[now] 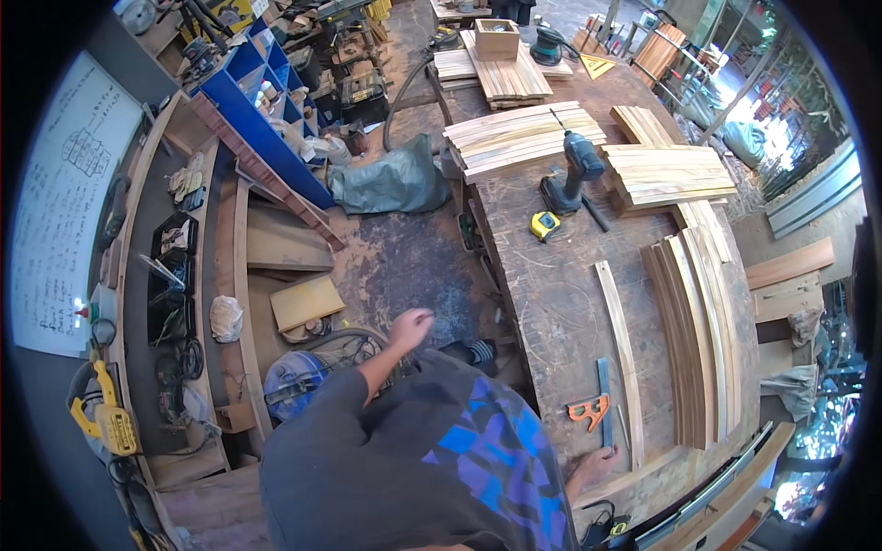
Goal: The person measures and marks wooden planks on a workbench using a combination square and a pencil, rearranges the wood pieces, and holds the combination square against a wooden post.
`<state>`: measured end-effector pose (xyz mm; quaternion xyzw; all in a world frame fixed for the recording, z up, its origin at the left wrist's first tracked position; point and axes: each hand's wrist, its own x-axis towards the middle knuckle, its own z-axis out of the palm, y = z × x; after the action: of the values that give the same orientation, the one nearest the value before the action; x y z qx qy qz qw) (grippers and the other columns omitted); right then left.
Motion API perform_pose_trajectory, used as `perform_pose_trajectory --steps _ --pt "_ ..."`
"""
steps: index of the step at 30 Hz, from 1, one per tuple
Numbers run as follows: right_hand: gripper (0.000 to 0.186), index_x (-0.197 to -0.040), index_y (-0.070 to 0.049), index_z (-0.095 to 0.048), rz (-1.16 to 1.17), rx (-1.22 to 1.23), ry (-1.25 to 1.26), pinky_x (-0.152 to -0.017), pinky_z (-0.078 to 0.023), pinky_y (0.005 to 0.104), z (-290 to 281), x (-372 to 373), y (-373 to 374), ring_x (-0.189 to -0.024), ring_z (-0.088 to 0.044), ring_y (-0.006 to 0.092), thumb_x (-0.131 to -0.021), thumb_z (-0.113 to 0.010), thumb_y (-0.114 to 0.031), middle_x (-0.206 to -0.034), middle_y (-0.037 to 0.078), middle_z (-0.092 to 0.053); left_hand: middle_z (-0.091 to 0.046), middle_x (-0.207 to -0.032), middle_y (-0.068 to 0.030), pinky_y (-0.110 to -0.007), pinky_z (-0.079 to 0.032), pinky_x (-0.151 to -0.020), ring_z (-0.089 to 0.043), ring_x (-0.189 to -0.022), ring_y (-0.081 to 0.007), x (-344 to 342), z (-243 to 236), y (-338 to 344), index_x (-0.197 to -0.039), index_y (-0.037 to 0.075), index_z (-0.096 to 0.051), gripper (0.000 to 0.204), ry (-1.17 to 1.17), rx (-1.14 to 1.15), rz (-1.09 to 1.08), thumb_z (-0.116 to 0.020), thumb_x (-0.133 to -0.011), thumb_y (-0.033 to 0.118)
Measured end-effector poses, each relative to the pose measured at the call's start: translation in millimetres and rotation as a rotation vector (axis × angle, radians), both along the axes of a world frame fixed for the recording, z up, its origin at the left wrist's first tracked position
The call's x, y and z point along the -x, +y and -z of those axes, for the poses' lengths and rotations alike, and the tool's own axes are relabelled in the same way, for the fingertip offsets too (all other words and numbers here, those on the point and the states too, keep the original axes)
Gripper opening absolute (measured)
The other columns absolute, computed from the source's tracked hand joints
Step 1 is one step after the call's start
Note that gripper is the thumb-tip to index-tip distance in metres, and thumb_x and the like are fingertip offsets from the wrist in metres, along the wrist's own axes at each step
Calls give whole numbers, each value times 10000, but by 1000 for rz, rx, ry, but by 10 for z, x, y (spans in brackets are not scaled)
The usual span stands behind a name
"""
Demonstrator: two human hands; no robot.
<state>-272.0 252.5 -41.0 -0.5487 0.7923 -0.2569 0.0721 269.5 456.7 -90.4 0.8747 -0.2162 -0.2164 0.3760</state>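
Observation:
My left hand [413, 325] hangs over the floor beside the bench, its fingers loosely curled and nothing showing in them. At the near end of the bench, my right hand [597, 465] has its fingers closed at the lower end of a combination square's steel blade. The combination square [589, 412] lies on the wood and has an orange head. Just right of its blade is a thin pencil-like stick [624, 426]. Beyond that lies one long narrow wooden strip [620, 349], running away from me. My right fingers are partly hidden by their small size.
Stacked wooden slats [694, 335] stand along the bench's right side; more slats [524, 138] lie farther off. A cordless drill [574, 174] and a yellow tape measure [545, 226] sit mid-bench. A wooden box [496, 41] and sander [551, 46] are at the far end. Shelves [241, 303] line the left.

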Motion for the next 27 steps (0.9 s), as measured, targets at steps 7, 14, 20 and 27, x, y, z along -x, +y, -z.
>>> perform_pose_trajectory --steps 7,14,20,27 --pt "334 -1151 -56 -724 -172 -140 92 -847 -533 488 -365 -94 -133 -990 -694 402 -995 -562 -301 -1074 198 -743 -720 -1139 -221 -524 -497 -949 -673 -1060 -421 205 1309 2287 -1056 80 -756 423 141 -780 187 -512 -983 418" --pt "332 -1051 -55 -741 -108 55 -22 -763 -523 466 -433 -56 -507 -854 -710 354 -1011 -563 -332 -923 195 -736 -756 -996 -198 -422 -544 -884 -713 -958 -361 645 1296 2636 -1088 2 -754 377 -637 -2 740 -628 -958 333" --pt "280 -984 -57 -758 -51 67 -82 -750 -528 469 -570 -192 -250 -829 -709 367 -991 -602 -290 -894 190 -735 -758 -983 -169 -422 -544 -866 -719 -953 -330 461 1096 2160 -1074 56 -765 338 -299 -109 696 -616 -956 336" --pt "210 -1034 -70 -772 -184 32 -49 -825 -564 442 -327 -119 -111 -902 -729 360 -941 -644 -208 -986 182 -752 -760 -966 -135 -423 -543 -844 -727 -947 -295 267 599 117 -1059 120 -777 300 35 -352 543 -601 -953 339"
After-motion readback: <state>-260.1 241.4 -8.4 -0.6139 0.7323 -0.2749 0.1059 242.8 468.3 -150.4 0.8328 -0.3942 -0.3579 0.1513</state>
